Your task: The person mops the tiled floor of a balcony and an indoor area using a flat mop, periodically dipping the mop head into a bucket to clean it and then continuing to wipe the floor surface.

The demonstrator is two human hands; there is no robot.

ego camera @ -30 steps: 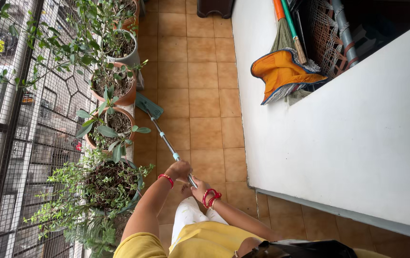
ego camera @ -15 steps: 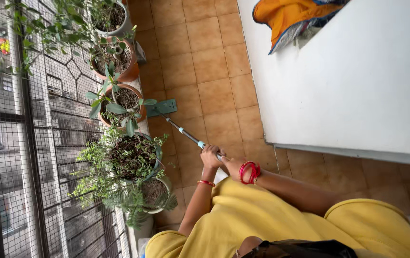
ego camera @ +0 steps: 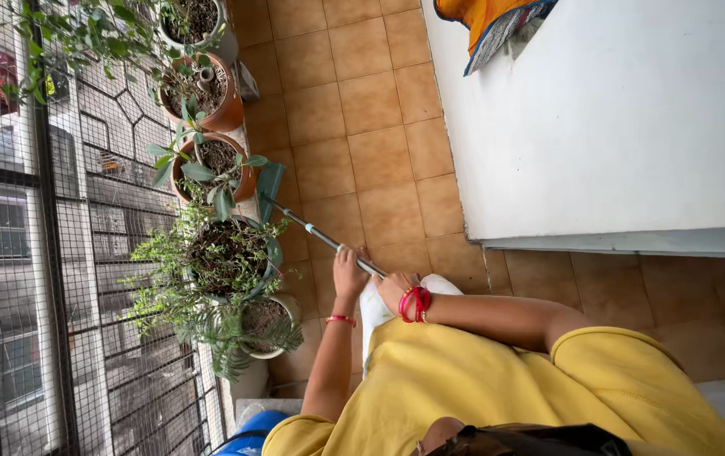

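Both my hands grip the silver handle point(ego camera: 320, 230) of a flat mop. My left hand point(ego camera: 350, 272), with one red bangle at the wrist, holds the handle further down. Just behind it, my right hand point(ego camera: 392, 291), wearing several red bangles, closes on the handle's upper end. The green mop head point(ego camera: 270, 180) rests on the tan tiled floor point(ego camera: 371, 160) beside a terracotta pot point(ego camera: 244, 181), close to the row of plants. My yellow top fills the bottom of the view.
Potted plants point(ego camera: 219, 262) line a ledge on the left against a metal grille with mesh point(ego camera: 50, 253). A white wall point(ego camera: 599, 127) stands on the right, with an orange cloth point(ego camera: 485, 17) at its top edge. A blue object point(ego camera: 248, 431) sits bottom left.
The mop head has been drawn back along the pots towards me and turned edge-on. My hands moved slightly left and down on the handle, and the view shifted.
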